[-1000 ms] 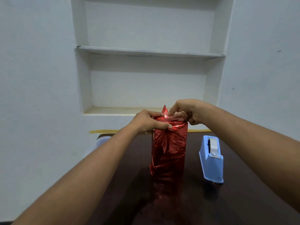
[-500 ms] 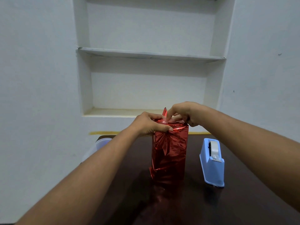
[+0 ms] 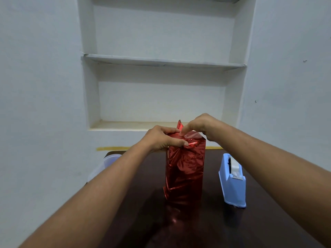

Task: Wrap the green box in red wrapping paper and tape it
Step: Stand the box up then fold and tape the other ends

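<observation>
Wrapped box point(image 3: 185, 173) standing upright mid-table point(image 3: 215, 228) | left hand point(image 3: 160, 138) gripping its top left edge, thumb curling over red paper | right hand point(image 3: 200, 125) pinching top flap | tape dispenser point(image 3: 232, 183) sitting apart near right edge | translucent container point(image 3: 109, 159) lying at far-left corner

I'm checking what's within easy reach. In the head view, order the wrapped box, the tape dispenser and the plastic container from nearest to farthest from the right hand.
1. Wrapped box: the right hand touches its folded top, centre of the table.
2. Tape dispenser: on the right, below the right forearm.
3. Plastic container: far left table edge, beyond the left hand.
</observation>
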{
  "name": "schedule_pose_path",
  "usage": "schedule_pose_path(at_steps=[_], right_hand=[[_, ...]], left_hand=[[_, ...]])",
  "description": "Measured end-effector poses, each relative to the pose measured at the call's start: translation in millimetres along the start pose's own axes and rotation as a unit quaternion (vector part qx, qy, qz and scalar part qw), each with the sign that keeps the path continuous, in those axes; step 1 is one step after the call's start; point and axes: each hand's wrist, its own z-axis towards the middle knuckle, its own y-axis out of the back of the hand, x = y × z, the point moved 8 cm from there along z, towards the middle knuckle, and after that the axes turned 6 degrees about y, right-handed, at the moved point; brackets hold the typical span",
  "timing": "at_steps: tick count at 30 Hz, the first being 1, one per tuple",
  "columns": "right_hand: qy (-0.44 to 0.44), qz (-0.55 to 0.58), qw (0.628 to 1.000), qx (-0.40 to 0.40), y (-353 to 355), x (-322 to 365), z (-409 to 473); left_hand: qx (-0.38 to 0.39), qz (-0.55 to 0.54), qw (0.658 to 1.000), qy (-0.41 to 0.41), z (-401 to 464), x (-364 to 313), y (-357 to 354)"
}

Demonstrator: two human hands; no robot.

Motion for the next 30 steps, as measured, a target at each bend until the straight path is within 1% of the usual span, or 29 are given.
schedule_pose_path(at_steps=[5,7,11,12,14,16,18,20,22,24,26,28,30], right_hand=[[0.007,0.110,0.994,-0.013,-20,-25,23],[0.019,0.150,0.989,-0.007,-23,-20,12],[0.021,0.209,0.977,0.031,-23,-8,-9],[0.019,0.217,0.975,0.032,-24,-10,-8],[0.015,0.222,0.975,0.012,-26,-18,1],[0.026,0.202,0.979,-0.015,-29,-29,23],[0.034,0.184,0.982,-0.023,-30,-28,24],[0.038,0.177,0.983,-0.013,-25,-15,3],[0.032,0.166,0.985,0.016,-24,-10,-7],[0.032,0.107,0.994,0.023,-19,-8,-15],[0.056,0.025,0.998,0.012,-10,-2,-21],[0.087,-0.037,0.995,0.023,-7,5,-24],[0.122,-0.083,0.988,0.035,-3,14,-26]], left_hand=[[-0.001,0.008,1.000,-0.004,-1,-2,-2],[0.001,0.005,1.000,-0.001,-1,0,-1],[0.005,0.005,1.000,0.003,0,2,0],[0.004,0.002,1.000,0.003,-1,1,-1],[0.003,-0.006,1.000,0.000,-2,0,-2],[0.002,-0.006,1.000,0.004,-5,-2,-3],[0.004,-0.004,1.000,0.008,-6,-1,-2],[0.004,-0.006,1.000,0.014,-7,-1,-1],[-0.003,0.010,1.000,0.006,-9,-1,-2],[-0.027,0.034,0.999,-0.003,-9,-4,-1],[-0.040,0.054,0.998,-0.016,-7,-6,3],[-0.020,0.082,0.996,-0.004,-6,-3,6],[0.006,0.070,0.997,0.022,-11,-2,12]])
